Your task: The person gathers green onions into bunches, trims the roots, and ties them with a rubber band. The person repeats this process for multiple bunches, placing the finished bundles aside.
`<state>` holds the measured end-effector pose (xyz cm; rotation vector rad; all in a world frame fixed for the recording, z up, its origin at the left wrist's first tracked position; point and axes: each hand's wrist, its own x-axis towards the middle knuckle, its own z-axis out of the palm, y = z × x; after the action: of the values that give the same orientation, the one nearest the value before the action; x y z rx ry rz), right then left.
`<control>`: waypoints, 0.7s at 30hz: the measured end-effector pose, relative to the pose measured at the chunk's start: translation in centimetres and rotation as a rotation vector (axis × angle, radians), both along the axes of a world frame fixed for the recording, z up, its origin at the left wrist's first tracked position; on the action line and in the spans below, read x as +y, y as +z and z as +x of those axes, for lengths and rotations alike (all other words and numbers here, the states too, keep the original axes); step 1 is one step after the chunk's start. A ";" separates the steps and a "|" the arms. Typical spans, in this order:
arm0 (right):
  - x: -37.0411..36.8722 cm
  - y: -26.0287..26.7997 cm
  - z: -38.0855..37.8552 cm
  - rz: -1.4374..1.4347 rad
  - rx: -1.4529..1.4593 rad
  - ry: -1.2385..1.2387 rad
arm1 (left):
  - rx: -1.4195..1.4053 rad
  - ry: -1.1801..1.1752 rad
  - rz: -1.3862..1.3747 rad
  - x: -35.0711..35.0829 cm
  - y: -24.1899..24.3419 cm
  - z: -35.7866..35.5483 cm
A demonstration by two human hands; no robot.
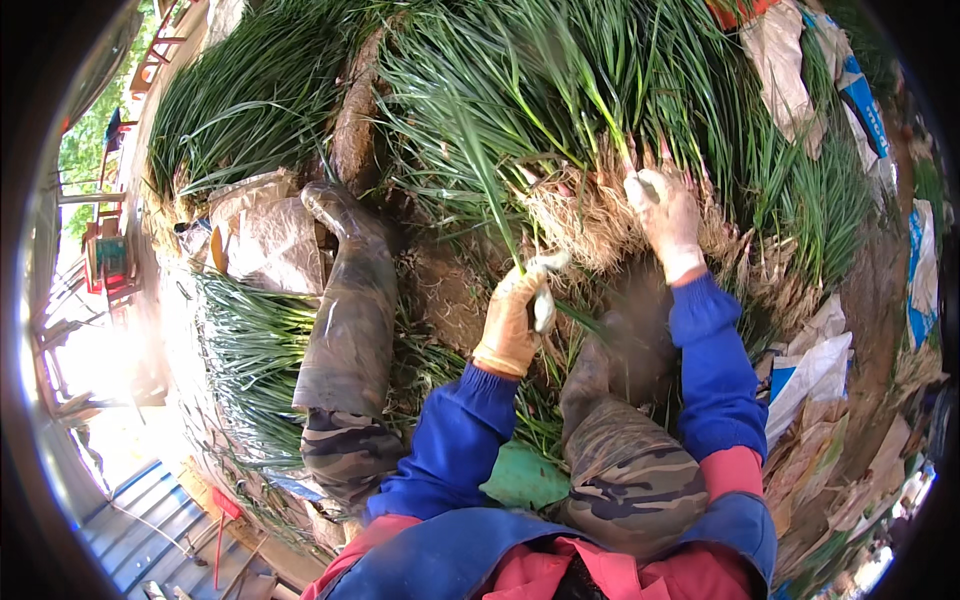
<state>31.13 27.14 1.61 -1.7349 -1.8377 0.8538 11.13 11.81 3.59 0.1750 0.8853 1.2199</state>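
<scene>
My left hand [514, 315], in a pale work glove, is closed around a single long-leaved allium plant [491, 195], which looks like green garlic. Its leaves point up and away from me, and the fist hides its lower stem. My right hand [666, 217], gloved too, pinches a pinkish-white stem [626, 154] at the front of a large heap of the same plants [517, 82]. Left of that hand hangs a tangle of pale fibrous roots [585, 217]. Both gloves have whitish fingertips.
My camouflage rubber boots [345, 315] stand on muddy ground [446, 289], either side of the hands. More plants [247, 112] lie at upper left, beyond a soil-covered log-like piece [356, 112], and beside my left leg [255, 360]. Torn sacks [810, 375] lie right; something green [525, 476] is beneath me.
</scene>
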 end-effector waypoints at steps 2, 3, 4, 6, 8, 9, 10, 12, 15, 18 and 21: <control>-2.7 0.1 0.1 0.210 0.206 0.083 | 0.026 0.010 0.002 2.0 0.3 1.6; -4.2 2.8 -0.7 0.480 -0.058 0.220 | 0.057 0.034 -0.058 2.8 0.4 2.4; -5.7 3.0 -0.7 0.429 -0.026 0.284 | 0.058 -0.008 -0.013 3.5 -0.6 2.3; -8.4 4.0 -1.5 0.483 0.017 0.412 | 0.032 -0.001 -0.036 4.6 -2.5 2.5; -9.4 2.2 -0.7 0.412 0.077 0.465 | -0.108 -0.027 -0.069 5.4 -2.1 3.0; -9.2 0.2 0.2 0.374 0.181 0.452 | -0.083 -0.042 -0.042 5.3 -2.5 3.0; -8.7 0.0 0.4 0.333 0.291 0.446 | -0.054 -0.048 -0.018 5.1 -3.0 2.8; -7.0 -1.4 1.6 -0.111 0.645 0.195 | -0.019 -0.071 -0.004 4.7 -1.7 4.2; -5.1 0.7 -1.0 -0.767 1.024 0.104 | 0.128 -0.052 -0.202 2.5 -0.9 6.1; -5.8 2.1 -2.9 -0.705 1.029 -0.151 | 0.179 0.014 -0.222 2.0 0.0 6.6; -7.5 1.3 -3.3 -0.520 1.125 -0.118 | 0.179 0.068 -0.237 2.0 0.4 5.5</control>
<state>27.82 19.60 2.94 -1.1196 -0.7810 1.8553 16.64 13.82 3.99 0.0647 1.1922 1.1635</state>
